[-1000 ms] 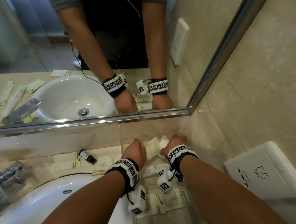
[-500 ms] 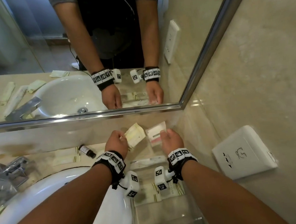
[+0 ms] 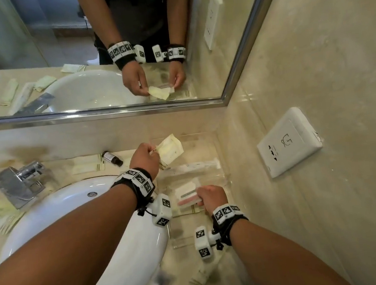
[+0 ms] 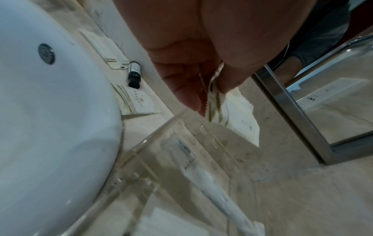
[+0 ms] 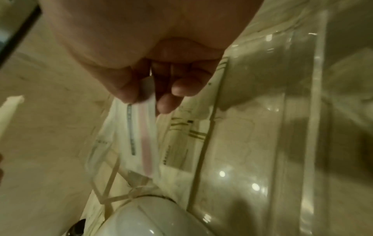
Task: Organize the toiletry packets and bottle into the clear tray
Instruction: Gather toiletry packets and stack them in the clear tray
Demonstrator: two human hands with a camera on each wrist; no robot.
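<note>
My left hand [image 3: 145,157] pinches a cream packet [image 3: 170,151] by its serrated edge and holds it above the far end of the clear tray [image 3: 214,139]; the same cream packet [image 4: 238,111] hangs from finger and thumb in the left wrist view. My right hand [image 3: 209,197] pinches a white packet with a pink stripe [image 3: 187,197] low over the tray's middle. That striped packet [image 5: 141,135] shows in the right wrist view. A long white sachet [image 3: 189,167] lies in the tray. A small dark bottle [image 3: 112,158] lies on the counter behind the basin.
The white basin [image 3: 78,212] fills the lower left, with a chrome tap [image 3: 18,181] behind it. Several cream packets [image 3: 87,166] lie on the counter by the bottle and at far left. A mirror [image 3: 79,49] runs along the back; a white wall socket [image 3: 289,142] sits at right.
My right hand has pulled back toward me and dropped low over the tray with the striped packet. My left hand stays raised with the cream packet. The head view has shifted.
</note>
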